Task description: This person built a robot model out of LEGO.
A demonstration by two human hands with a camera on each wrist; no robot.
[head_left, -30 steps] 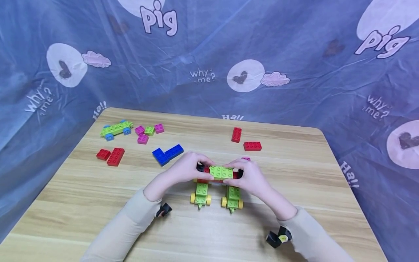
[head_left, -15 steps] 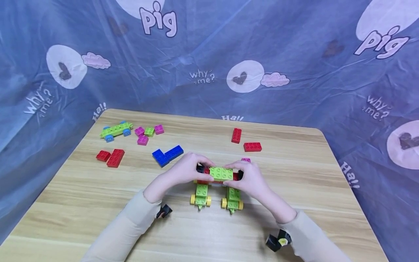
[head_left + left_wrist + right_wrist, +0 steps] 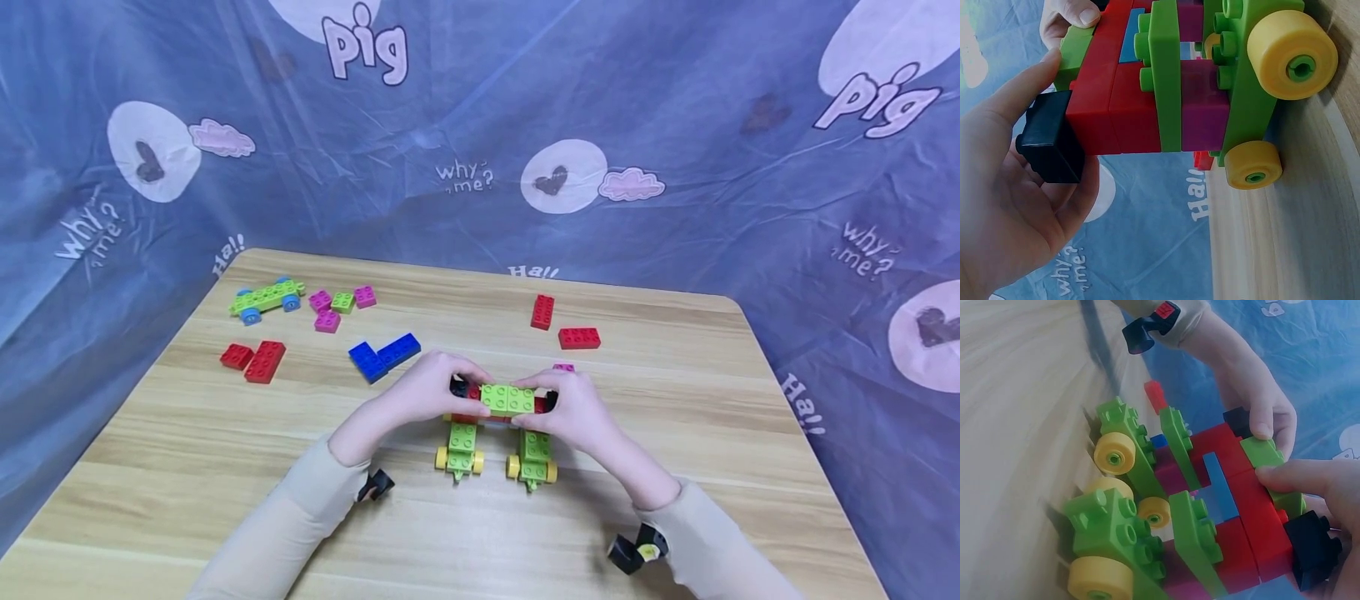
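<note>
We see the brick model (image 3: 504,421) sitting mid-table (image 3: 675,400) between the two hands, its long axis running left to right, so each hand meets one end of it. Our left hand (image 3: 423,392) curls its fingers and thumb round the left end, the palm against a black brick (image 3: 1050,140) there; our right hand (image 3: 573,408) grips the right end the same way, thumb lying on the lime-green top brick (image 3: 507,397). Both hands sit equally close. Beneath, two green yellow-wheeled chassis (image 3: 459,448) point toward us, touching the wood. Loose red bricks (image 3: 578,337) and blue bricks (image 3: 383,354) lie well apart behind.
</note>
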